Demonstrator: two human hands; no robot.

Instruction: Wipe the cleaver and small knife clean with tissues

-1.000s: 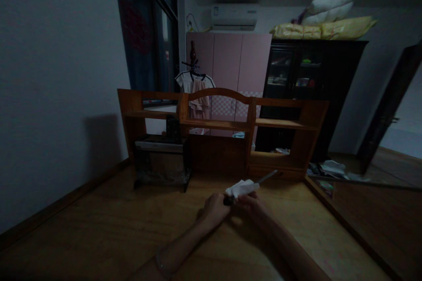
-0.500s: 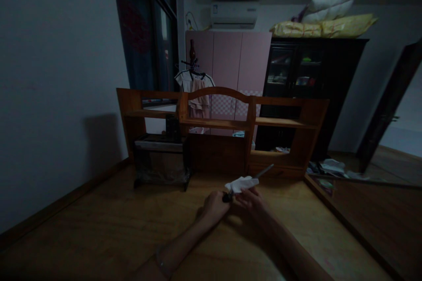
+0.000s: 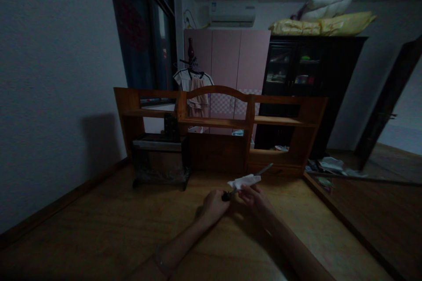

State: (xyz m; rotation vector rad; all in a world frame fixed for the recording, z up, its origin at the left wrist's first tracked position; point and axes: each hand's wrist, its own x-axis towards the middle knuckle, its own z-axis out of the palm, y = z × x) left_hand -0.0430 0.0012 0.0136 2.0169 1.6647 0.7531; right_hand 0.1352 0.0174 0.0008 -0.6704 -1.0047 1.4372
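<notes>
My left hand (image 3: 215,205) is closed round the black handle (image 3: 226,196) of a long thin tool. The tool's slim grey shaft (image 3: 265,169) points away and up to the right; dim light hides its exact kind. A crumpled white tissue (image 3: 244,181) is wrapped about the middle of the shaft. Pinched round the tissue from below and the right is my right hand (image 3: 256,199), its fingers on the tissue and shaft. Both hands are just above the wooden tabletop (image 3: 158,224).
A wooden shelf unit (image 3: 249,125) stands along the desk's far edge. At its left sits a dark box-shaped appliance (image 3: 160,164). A raised wooden rim (image 3: 343,224) borders the desk's right side. Beyond are a pink wardrobe (image 3: 226,59) and a black cabinet (image 3: 339,70).
My right hand and the tissue have slid slightly along the shaft, away from the handle. A bit more metal shows near the handle. My left hand keeps its grip.
</notes>
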